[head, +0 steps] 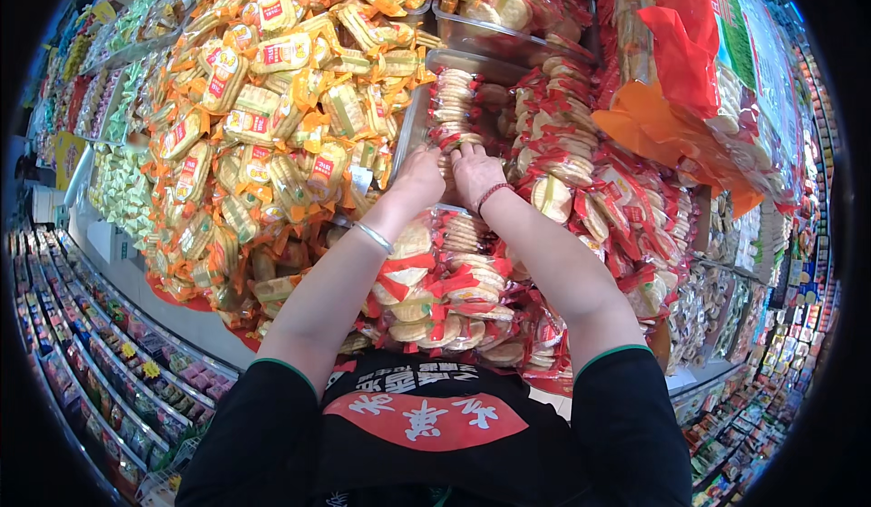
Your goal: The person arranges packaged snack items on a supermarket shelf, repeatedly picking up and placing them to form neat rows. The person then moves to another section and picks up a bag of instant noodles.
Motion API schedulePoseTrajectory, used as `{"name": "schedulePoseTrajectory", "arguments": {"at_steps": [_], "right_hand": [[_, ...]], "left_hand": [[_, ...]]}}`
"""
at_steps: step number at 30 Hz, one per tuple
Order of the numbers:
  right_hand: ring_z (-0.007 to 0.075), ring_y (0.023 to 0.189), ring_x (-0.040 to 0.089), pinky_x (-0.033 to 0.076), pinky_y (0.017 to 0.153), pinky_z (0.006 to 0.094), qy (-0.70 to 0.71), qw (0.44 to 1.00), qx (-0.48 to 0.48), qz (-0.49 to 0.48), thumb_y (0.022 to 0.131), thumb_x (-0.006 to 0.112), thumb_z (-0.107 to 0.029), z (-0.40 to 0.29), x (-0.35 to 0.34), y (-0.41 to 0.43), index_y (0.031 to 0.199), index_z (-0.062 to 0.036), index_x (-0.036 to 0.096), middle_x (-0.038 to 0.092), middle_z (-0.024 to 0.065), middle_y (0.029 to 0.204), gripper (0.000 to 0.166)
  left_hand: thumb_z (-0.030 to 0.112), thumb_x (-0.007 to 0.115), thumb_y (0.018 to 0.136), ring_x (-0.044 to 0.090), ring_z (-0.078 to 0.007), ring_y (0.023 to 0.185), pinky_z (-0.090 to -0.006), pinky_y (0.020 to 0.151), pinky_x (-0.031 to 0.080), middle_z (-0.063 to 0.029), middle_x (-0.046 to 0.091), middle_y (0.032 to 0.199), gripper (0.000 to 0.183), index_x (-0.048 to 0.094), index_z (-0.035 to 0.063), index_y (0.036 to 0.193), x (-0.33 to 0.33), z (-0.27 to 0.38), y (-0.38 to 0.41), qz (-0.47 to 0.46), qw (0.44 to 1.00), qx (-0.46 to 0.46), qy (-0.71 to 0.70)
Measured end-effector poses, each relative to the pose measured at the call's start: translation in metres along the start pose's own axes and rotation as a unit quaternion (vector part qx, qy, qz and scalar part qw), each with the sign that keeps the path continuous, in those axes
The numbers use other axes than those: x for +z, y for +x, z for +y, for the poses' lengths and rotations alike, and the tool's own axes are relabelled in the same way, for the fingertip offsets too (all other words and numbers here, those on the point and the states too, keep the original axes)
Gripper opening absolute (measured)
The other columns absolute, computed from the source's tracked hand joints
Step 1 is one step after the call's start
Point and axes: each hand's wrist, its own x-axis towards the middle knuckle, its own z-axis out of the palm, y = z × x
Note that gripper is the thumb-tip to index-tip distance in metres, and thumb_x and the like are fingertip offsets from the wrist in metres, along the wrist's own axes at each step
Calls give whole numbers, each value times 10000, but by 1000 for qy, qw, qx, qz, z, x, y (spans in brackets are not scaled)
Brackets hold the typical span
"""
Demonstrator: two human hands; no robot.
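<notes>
My left hand point(421, 176) and my right hand point(478, 172) are close together over a clear plastic bin point(409, 133). Between them they grip the near end of a row of round rice cracker packets point(454, 99), thin discs in clear wrappers with red ends. The packets stand on edge, pressed face to face along the bin's left wall. My fingertips hide part of the lowest packets. Just right of the row, a second column of round cracker packets point(554, 119) runs alongside. More red-ended packets point(442, 289) are heaped under my forearms.
To the left rises a large heap of oblong biscuit packets point(272, 99) in orange-ended wrappers. Another clear bin point(510, 37) holds crackers beyond. At the right hang torn orange plastic point(674, 133) and a large printed bag point(735, 37). Store shelves point(102, 371) line the lower left.
</notes>
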Motion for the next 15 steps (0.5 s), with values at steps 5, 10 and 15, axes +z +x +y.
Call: {"name": "schedulePoseTrajectory", "arguments": {"at_steps": [5,10,15], "right_hand": [[334,926,648,545,769,441,92,996,18,14,809,601,-140,1,3,8,1067,-17,522,574,194,1054,297],[364,942,638,534,795,450,161,986,14,48,793,615,-119,4,13,11,1088,-2,483,553,226,1077,343],[387,1029,602,515,847,479,249,967,-28,36,803,633,-169,7,17,5,1249,26,453,522,237,1190,519]], "left_hand": [[13,543,817,484,-421,1208,-441,1027,403,-269,495,1290,431,539,-35,1245,-1,10,-8,66,998,17,12],[56,503,825,544,-414,1084,-472,891,471,-245,590,1090,167,624,-27,906,-10,35,-34,132,989,64,24],[161,486,865,615,-399,983,-462,874,478,-236,661,976,237,637,8,966,2,13,-16,-71,996,-11,43]]}}
